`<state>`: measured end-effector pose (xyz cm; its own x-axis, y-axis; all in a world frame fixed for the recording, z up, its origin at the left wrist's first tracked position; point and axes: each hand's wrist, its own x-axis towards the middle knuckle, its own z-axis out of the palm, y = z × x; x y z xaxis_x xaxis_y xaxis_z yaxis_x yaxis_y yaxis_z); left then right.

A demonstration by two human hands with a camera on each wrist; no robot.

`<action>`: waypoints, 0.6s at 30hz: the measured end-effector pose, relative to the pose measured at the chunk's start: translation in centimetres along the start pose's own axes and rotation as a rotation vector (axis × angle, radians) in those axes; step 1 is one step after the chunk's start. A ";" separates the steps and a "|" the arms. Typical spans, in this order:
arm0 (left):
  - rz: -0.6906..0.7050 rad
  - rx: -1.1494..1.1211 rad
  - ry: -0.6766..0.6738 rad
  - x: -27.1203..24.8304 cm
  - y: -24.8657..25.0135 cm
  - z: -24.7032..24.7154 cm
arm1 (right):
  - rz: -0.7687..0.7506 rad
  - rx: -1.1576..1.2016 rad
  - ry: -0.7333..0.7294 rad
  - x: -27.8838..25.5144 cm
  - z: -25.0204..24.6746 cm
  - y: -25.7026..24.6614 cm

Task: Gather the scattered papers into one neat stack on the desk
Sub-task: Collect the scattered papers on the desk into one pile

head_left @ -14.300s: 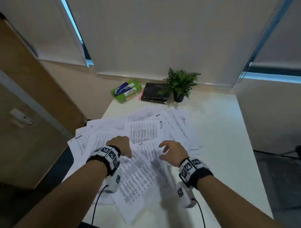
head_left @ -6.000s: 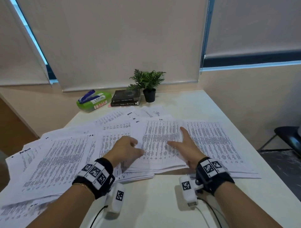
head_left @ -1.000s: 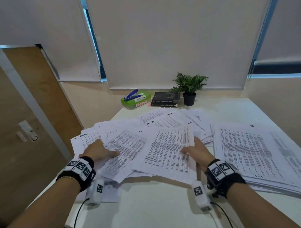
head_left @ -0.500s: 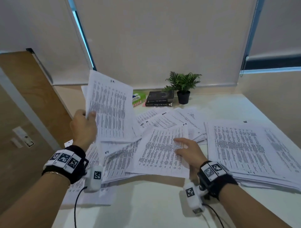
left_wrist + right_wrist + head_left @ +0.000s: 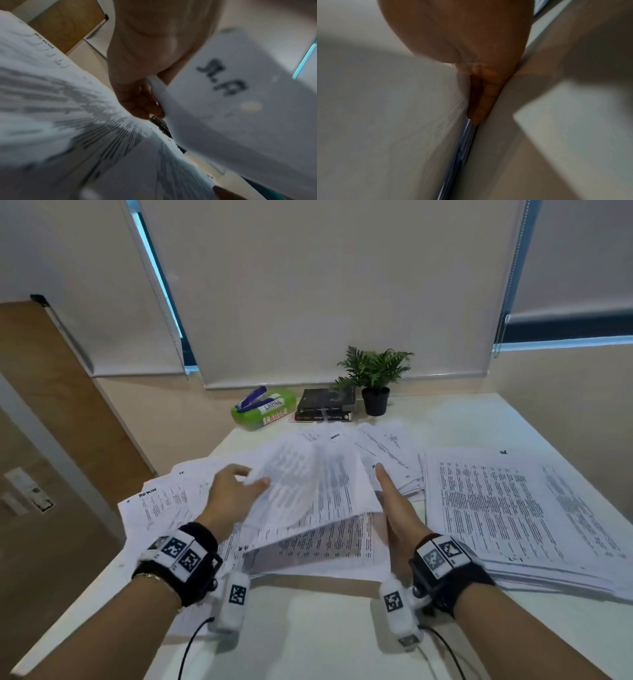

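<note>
- Nearest, the bare front strip of the surface (image 5: 325,628) lies just before the middle bundle (image 5: 318,501), which serves as the landmark here.
- The left hand (image 5: 233,494) pinches a curling sheet (image 5: 291,474) at the bundle's left edge, thumb over and fingers under; the right hand (image 5: 397,505) lies flat and straight-fingered against the bundle's right edge.
- Right of the bundle sits a thick gathered stack (image 5: 513,508), fairly square but with its edges fanned.
- Left of the bundle and behind it, loose papers (image 5: 164,501) overlap at angles, some overhanging the surface's left edge.
- By my judgement, roughly half is done: the bundle and the loose papers must join the stack, then the edges need squaring.
- Far behind the bundle stand a green box (image 5: 263,410), dark books (image 5: 325,405) and a potted plant (image 5: 375,378), clear of the work.
</note>
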<state>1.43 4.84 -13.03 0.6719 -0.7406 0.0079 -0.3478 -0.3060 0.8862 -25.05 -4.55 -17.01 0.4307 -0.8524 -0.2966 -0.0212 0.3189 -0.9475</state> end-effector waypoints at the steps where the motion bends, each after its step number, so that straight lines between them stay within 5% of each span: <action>1: -0.046 0.016 -0.087 -0.2 -0.6 0.4 | 0.027 0.017 -0.009 0.0 -0.1 0.0; 5: -0.113 0.028 -0.306 -1.4 -1.3 1.5 | -0.055 -0.139 0.035 0.6 -0.6 0.5; 9: 0.068 0.326 -0.025 -0.2 -1.7 0.2 | -0.131 -0.251 0.063 1.4 -0.9 1.4; 11: 0.029 0.578 0.075 0.8 -2.5 -1.4 | -0.129 -0.266 0.055 1.7 -0.8 1.6; 15: -0.210 0.766 -0.064 1.8 -3.6 -3.3 | -0.116 -0.255 0.036 1.6 -0.5 1.5; 18: -0.192 0.531 -0.027 2.2 -4.8 -2.7 | -0.152 -0.257 0.049 1.5 -0.2 1.4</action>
<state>6.35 6.26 -16.03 0.7411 -0.6548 -0.1484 -0.5071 -0.6907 0.5155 -24.63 -5.43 -18.79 0.4027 -0.9031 -0.1488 -0.1899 0.0766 -0.9788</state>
